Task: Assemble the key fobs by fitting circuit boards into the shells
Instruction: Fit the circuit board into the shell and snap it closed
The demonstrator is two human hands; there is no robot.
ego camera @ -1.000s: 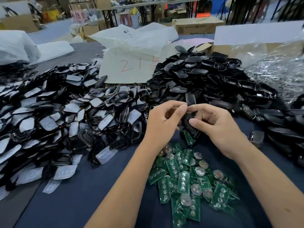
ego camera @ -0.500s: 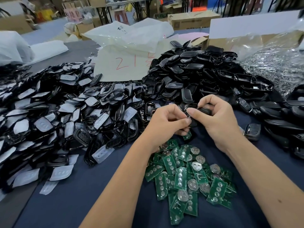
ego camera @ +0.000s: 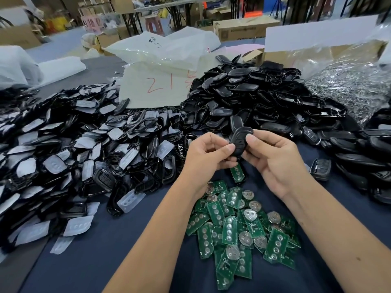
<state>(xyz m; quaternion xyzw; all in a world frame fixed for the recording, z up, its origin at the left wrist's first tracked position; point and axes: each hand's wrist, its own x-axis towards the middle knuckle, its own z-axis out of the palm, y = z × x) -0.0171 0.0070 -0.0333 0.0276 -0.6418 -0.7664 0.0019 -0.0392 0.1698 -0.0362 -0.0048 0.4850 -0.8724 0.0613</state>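
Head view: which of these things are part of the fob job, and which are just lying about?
Part of the job:
black fob shell, pinched by left hand and right hand
green circuit boards
pile of black shells
frames with white button pads

Lying about:
plastic bags
cardboard boxes
silvery bag

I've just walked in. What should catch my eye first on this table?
Two hands, left and right, pinch one black key fob shell at centre. Below them lies a heap of green circuit boards, and big piles of black shells fill the table behind.
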